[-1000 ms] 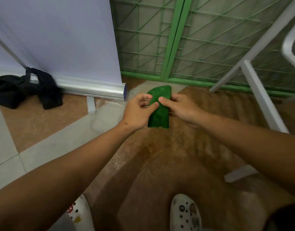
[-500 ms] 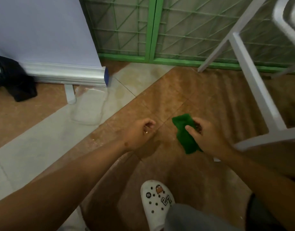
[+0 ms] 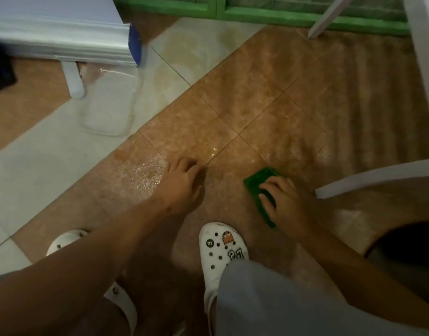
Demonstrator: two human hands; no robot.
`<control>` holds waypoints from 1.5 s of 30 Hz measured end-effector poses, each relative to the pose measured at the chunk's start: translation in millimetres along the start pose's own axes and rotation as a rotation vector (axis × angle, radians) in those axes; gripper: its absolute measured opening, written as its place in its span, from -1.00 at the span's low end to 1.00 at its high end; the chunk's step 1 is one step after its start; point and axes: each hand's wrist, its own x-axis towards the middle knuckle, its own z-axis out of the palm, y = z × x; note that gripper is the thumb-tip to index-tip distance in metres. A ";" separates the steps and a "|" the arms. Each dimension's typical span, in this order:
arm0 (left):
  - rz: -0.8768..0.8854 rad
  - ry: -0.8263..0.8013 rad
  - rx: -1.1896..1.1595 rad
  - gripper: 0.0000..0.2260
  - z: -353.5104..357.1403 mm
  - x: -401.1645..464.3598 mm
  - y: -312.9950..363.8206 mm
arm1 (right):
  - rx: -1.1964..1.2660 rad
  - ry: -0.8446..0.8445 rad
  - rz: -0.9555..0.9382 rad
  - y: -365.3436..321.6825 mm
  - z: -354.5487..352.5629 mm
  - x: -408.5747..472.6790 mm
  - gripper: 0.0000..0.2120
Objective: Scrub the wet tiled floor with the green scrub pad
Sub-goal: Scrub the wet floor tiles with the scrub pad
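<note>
Two hands are low over the wet tiled floor [image 3: 269, 98] in my view. The right hand [image 3: 285, 204], at lower right of centre, presses the green scrub pad [image 3: 255, 184] flat on a brown tile, its fingers curled over the pad's near edge and grasping it; the pad's far corner sticks out toward the upper left of the hand. The left hand [image 3: 182, 185], near the middle of the frame and well apart from the pad, holds nothing, its fingers loosely bent with the tips at or just above the tile; I cannot tell whether they touch. Just left of it I see a patch of foamy water [image 3: 142, 175] glistening on the tile. At the bottom stands a white clog [image 3: 222, 251] with charms, and a second white clog [image 3: 65, 241] shows at lower left behind the forearm. A white frame leg [image 3: 375, 178] crosses the right edge, and a green gate frame [image 3: 257, 13] runs along the top.
</note>
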 end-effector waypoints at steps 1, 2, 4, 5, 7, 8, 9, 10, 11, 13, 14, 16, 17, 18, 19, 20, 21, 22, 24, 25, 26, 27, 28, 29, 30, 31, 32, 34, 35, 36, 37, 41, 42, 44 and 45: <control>-0.011 0.004 0.017 -0.46 2.5 -0.3 -1.3 | -0.048 0.046 -0.064 2.8 1.7 1.8 -0.75; -0.022 0.005 0.027 -0.44 5.1 -0.1 -2.7 | -0.082 0.051 -0.122 5.9 5.9 3.5 -0.72; -0.040 0.007 0.029 -0.41 10.4 0.5 -5.4 | -0.148 -0.021 -0.203 13.2 20.0 4.5 -0.64; -0.046 0.005 0.032 -0.40 13.7 0.5 -6.5 | -0.178 -0.077 -0.211 16.7 28.1 3.3 -0.60; -0.059 -0.012 0.047 -0.37 21.1 0.3 -9.0 | -0.197 -0.147 -0.185 21.5 41.4 1.2 -0.53; -0.065 -0.022 0.059 -0.35 24.8 -0.2 -10.3 | -0.181 -0.157 -0.158 22.2 46.9 0.3 -0.51; -0.068 -0.026 0.073 -0.35 27.7 -0.8 -11.2 | -0.158 -0.163 -0.129 22.1 51.5 -1.4 -0.48; -0.067 -0.023 0.084 -0.34 30.0 -1.2 -11.7 | -0.139 -0.173 -0.106 21.6 55.4 -4.2 -0.47; -0.065 -0.018 0.090 -0.35 31.5 -1.0 -11.7 | -0.127 -0.176 -0.098 21.7 59.6 -8.9 -0.46; -0.067 -0.011 0.095 -0.35 32.6 -0.4 -10.9 | -0.119 -0.164 -0.115 23.9 69.0 -22.6 -0.47; -0.069 -0.014 0.100 -0.34 32.9 -0.5 -10.3 | -0.114 -0.167 -0.122 25.2 72.5 -29.2 -0.48; -0.071 -0.019 0.114 -0.33 32.7 -0.1 -10.4 | -0.108 -0.169 -0.127 27.0 76.7 -35.6 -0.49; -0.073 -0.019 0.116 -0.32 32.2 0.7 -10.7 | -0.109 -0.170 -0.131 27.1 77.9 -34.6 -0.50; -0.074 -0.021 0.113 -0.31 31.3 1.8 -10.8 | -0.110 -0.178 -0.137 26.5 77.5 -31.3 -0.51; -0.077 -0.026 0.109 -0.31 30.6 2.6 -10.9 | -0.110 -0.185 -0.143 25.5 76.4 -26.2 -0.51; -0.078 -0.031 0.106 -0.30 30.1 4.0 -10.7 | -0.111 -0.186 -0.149 24.7 74.5 -19.6 -0.52; -0.080 -0.037 0.104 -0.30 29.8 4.7 -10.5 | -0.115 -0.186 -0.155 23.7 72.1 -11.5 -0.52; -0.086 -0.043 0.101 -0.29 30.0 4.9 -10.8 | -0.121 -0.190 -0.161 22.3 70.0 -1.7 -0.52; -0.098 -0.047 0.093 -0.29 30.0 5.8 -10.2 | -0.151 -0.200 -0.166 20.5 65.2 19.7 -0.51; -0.101 -0.050 0.092 -0.29 29.4 5.8 -9.4 | -0.163 -0.204 -0.161 19.6 63.0 29.2 -0.51; -0.100 -0.054 0.095 -0.29 28.8 6.2 -8.5 | -0.166 -0.209 -0.150 18.7 61.1 37.0 -0.50; -0.100 -0.058 0.097 -0.29 28.4 6.6 -8.2 | -0.166 -0.217 -0.137 17.2 60.0 41.7 -0.49; -0.101 -0.063 0.098 -0.29 27.6 6.7 -8.7 | -0.167 -0.220 -0.125 14.6 60.0 43.7 -0.49; -0.100 -0.070 0.097 -0.28 26.9 5.8 -9.2 | -0.170 -0.217 -0.114 12.0 60.4 41.5 -0.50; -0.096 -0.076 0.096 -0.28 26.7 5.8 -9.8 | -0.171 -0.208 -0.100 9.8 61.3 36.5 -0.50; -0.093 -0.079 0.096 -0.28 27.1 5.8 -10.7 | -0.164 -0.197 -0.083 7.9 62.3 29.2 -0.50; -0.091 -0.082 0.098 -0.28 27.4 5.7 -11.7 | -0.156 -0.186 -0.070 6.3 63.8 19.8 -0.50; -0.086 -0.087 0.097 -0.27 28.0 5.5 -13.4 | -0.152 -0.177 -0.060 6.0 67.0 -1.2 -0.52; -0.082 -0.085 0.099 -0.27 28.8 5.0 -14.4 | -0.149 -0.183 -0.063 6.2 68.6 -11.6 -0.51; -0.077 -0.081 0.104 -0.26 29.6 4.3 -15.7 | -0.143 -0.191 -0.066 6.2 69.8 -20.0 -0.50; -0.069 -0.078 0.111 -0.26 30.2 3.6 -17.1 | -0.138 -0.198 -0.068 6.8 70.8 -24.6 -0.50; -0.057 -0.054 0.105 -0.27 32.1 1.7 -20.1 | -0.133 -0.185 -0.092 9.0 70.0 -4.5 -0.50; -0.063 -0.057 0.102 -0.28 32.4 1.8 -19.2 | -0.141 -0.187 -0.093 7.7 69.1 6.0 -0.50; -0.080 -0.061 0.105 -0.30 31.4 4.3 -17.7 | -0.149 -0.185 -0.082 3.3 66.6 29.1 -0.50; -0.090 -0.057 0.094 -0.31 30.9 4.2 -15.9 | -0.143 -0.182 -0.072 0.8 66.0 37.3 -0.50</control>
